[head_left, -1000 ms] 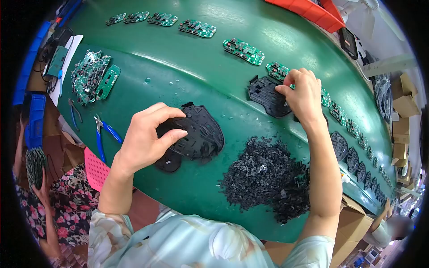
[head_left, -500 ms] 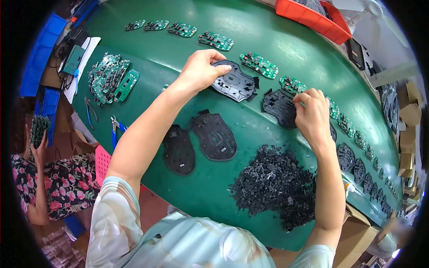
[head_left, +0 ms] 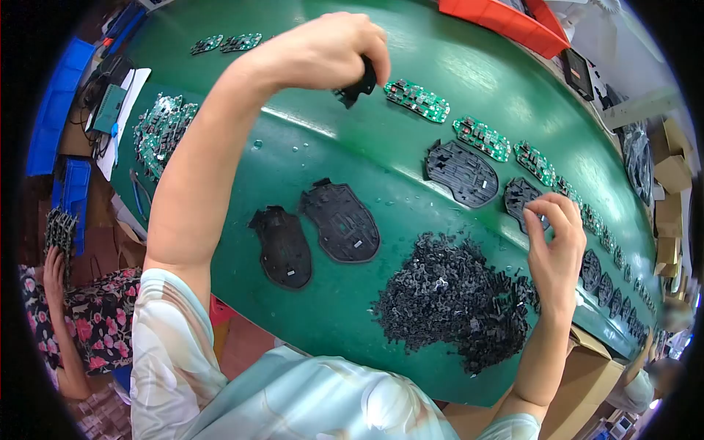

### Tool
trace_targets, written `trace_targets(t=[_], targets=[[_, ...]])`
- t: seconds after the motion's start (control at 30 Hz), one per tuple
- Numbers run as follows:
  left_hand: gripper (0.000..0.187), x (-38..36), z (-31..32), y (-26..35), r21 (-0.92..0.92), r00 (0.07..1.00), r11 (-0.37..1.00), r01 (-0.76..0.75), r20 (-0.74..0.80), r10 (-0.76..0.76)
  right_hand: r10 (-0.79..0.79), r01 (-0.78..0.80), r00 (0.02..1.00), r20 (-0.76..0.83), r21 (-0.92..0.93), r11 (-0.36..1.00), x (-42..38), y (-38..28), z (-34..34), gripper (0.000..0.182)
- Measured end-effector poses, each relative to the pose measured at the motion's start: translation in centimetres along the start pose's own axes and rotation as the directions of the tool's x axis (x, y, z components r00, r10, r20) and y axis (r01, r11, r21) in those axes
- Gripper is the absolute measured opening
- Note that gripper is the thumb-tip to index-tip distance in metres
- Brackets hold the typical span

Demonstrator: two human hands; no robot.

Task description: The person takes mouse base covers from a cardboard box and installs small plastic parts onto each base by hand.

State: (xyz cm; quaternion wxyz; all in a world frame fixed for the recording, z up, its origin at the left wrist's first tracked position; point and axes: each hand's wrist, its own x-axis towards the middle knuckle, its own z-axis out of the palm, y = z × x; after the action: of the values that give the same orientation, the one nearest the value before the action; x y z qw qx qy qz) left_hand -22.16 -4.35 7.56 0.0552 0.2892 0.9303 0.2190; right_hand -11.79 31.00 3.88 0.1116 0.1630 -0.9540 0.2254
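Observation:
My left hand (head_left: pixel 334 55) is raised over the far part of the green table, closed on a black plastic mouse shell (head_left: pixel 359 86). That shell is tilted and largely hidden by my fingers. On the right, my right hand (head_left: pixel 559 246) has thumb and fingers curled at the near edge of another black shell (head_left: pixel 519 199), which lies on the table. The exact finger contact is partly hidden. Left of it lies a larger black shell (head_left: pixel 460 174), flat with its ribbed inside up. Two more shells, a narrow one (head_left: pixel 284 249) and a wide one (head_left: pixel 341 224), lie nearer me.
A heap of small black plastic parts (head_left: pixel 455 301) covers the near right. Several green circuit boards (head_left: pixel 416 100) curve along the far side; more are piled (head_left: pixel 158 132) at left, near pliers (head_left: pixel 138 194). A red bin (head_left: pixel 506 22) stands behind. Another person's hand (head_left: pixel 53 275) holds boards.
My left hand has lifted its shell up and away, turning it nearly edge-on. My right hand has left the larger ribbed shell and moved right and nearer me, to the neighbouring shell.

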Motion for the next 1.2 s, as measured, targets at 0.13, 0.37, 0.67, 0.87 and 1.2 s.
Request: trace_targets(t=[0.13, 0.37, 0.67, 0.87, 1.2], targets=[[0.008, 1.4, 5.0, 3.8, 0.409, 0.975, 0.895, -0.180, 0.196, 0.106, 0.049, -0.049, 0.999, -0.009, -0.032, 0.998, -1.9, 1.0, -1.0, 0.008], [0.008, 1.5, 10.3, 4.8, 0.285, 0.934, 0.889, -0.357, 0.081, 0.349, 0.128, -0.124, 0.990, 0.064, -0.068, 0.990, -5.2, 2.4, -1.3, 0.014], [0.034, -3.7, 9.5, 1.9, 0.120, 0.978, 0.993, -0.019, -0.202, 0.043, 0.076, -0.105, 0.979, 0.189, 0.150, 0.983, -5.1, 1.2, 1.5, 0.012], [0.040, -4.8, 10.9, -0.4, 0.076, 0.981, 0.997, 0.030, -0.194, -0.015, -0.029, -0.017, 0.982, 0.189, 0.236, 0.972, -2.7, -0.1, 3.3, 0.011], [0.035, -3.3, 10.9, -1.2, -0.005, 0.983, 1.000, -0.005, -0.185, 0.004, -0.304, 0.191, 0.861, 0.407, 0.295, 0.936, 0.9, 0.3, 4.7, 0.010]])
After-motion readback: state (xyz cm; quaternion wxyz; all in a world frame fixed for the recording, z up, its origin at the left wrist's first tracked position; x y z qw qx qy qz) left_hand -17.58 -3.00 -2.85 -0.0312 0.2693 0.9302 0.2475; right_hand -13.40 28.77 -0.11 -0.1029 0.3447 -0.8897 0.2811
